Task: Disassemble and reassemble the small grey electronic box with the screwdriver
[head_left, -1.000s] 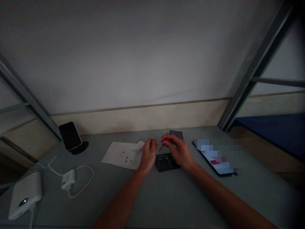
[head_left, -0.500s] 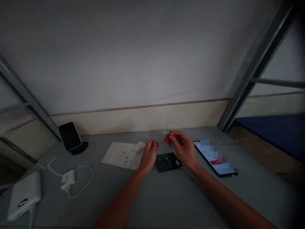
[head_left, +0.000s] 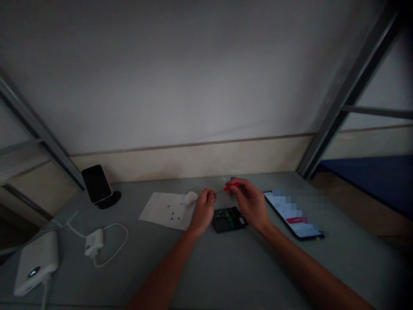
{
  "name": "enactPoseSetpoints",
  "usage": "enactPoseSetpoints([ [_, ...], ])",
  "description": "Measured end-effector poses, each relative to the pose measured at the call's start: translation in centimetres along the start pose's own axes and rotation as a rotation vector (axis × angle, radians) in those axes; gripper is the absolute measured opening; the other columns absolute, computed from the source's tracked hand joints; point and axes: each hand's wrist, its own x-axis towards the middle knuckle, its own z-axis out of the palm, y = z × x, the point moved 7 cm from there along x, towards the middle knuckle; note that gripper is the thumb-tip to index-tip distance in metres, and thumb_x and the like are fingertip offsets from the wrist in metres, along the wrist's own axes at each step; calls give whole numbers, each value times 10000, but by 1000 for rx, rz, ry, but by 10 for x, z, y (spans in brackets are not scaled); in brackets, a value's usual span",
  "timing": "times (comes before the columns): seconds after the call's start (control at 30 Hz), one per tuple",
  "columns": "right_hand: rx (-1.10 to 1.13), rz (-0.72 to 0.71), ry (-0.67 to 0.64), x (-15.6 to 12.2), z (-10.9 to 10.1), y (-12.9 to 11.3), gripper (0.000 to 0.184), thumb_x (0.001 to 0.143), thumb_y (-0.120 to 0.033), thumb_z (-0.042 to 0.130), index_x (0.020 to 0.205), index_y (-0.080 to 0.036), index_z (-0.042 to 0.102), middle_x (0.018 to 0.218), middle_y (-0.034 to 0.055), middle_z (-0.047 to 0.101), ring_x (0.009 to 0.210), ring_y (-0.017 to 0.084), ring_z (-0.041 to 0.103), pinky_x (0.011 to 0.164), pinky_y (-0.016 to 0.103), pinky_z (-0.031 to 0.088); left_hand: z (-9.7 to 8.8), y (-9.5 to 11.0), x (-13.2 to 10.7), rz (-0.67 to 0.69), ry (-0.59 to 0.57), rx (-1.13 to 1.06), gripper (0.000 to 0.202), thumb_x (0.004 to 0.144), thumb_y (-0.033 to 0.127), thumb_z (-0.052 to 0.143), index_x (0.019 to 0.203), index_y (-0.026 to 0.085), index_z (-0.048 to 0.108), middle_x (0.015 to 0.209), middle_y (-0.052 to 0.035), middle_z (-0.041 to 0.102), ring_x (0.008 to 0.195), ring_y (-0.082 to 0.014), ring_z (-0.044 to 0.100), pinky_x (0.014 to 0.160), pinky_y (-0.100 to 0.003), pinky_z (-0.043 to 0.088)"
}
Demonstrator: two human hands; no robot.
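Note:
My right hand (head_left: 253, 201) grips the red handle of a thin screwdriver (head_left: 232, 187), its shaft pointing left. The fingers of my left hand (head_left: 204, 211) are pinched at the shaft's tip; whether a tiny part sits between them is hidden. Below and between both hands lies a flat black device (head_left: 222, 224) with a green circuit board showing, much like a small hard drive. Left of my left hand, a white sheet of paper (head_left: 155, 211) carries several small dark bits (head_left: 172, 213) that look like screws. A small white rounded object (head_left: 190, 198) rests at the paper's right edge.
A tablet or large phone (head_left: 290, 217) with a lit screen lies to the right. At the left are a phone on a stand (head_left: 97, 184), a white power bank (head_left: 38, 262) and a white adapter (head_left: 94, 243) with cables. Metal frame bars (head_left: 345, 94) flank the grey table.
The whole view has shifted slightly, with things appearing a little further right. Both hands keep nearly the same pose around the screwdriver.

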Motion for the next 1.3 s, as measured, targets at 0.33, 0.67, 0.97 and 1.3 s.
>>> enactPoseSetpoints([
  [0.33,-170,-48,19,6,-12,4,248,943,-401,581,1068,-208,677,937,69,733,773,194,697,768,358,584,2,32,-2,117,-156,170,58,821,189,696,792,226,730,779,-68,650,864,-252,521,899,-335,349],
  [0.67,-211,-17,-184,-5,14,18,223,949,-349,565,1099,-237,686,905,42,719,720,181,697,708,319,583,-2,38,-5,218,-373,436,193,756,86,669,695,246,758,769,-81,699,873,-271,567,940,-379,358],
  [0.97,-260,-88,-269,-10,23,19,199,961,-290,551,1099,-239,685,1053,58,742,809,193,712,802,337,576,-1,28,-8,262,-440,586,301,718,10,570,747,241,762,826,-71,732,865,-258,620,945,-390,396],
  [1.3,-273,-101,-288,-13,26,22,201,967,-278,544,1115,-239,675,1083,59,738,928,207,719,853,334,575,6,27,-12,214,-584,908,303,805,67,473,884,178,744,971,-69,752,956,-202,654,928,-294,467],
])
